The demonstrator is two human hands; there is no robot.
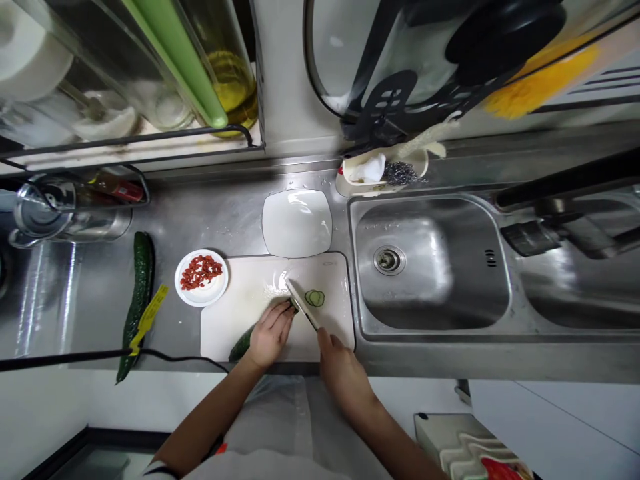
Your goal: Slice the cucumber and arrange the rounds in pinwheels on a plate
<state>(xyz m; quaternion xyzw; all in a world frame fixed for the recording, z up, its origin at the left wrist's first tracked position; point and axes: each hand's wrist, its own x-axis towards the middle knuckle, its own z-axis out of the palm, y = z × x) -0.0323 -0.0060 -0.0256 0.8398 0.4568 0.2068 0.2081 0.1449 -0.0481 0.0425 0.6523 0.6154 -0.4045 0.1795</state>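
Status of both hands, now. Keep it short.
Left hand: closed over the cucumber, holding it on the cutting board.
Right hand: closed, holding the kitchen knife.

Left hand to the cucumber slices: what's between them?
In the head view, the knife, held in the right hand, lies between the left hand and the slices, with the cucumber's end beside it.

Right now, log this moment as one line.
left hand: holding cucumber | right hand: holding knife | cucumber slices: on cutting board, beside knife | white dish: holding red pieces
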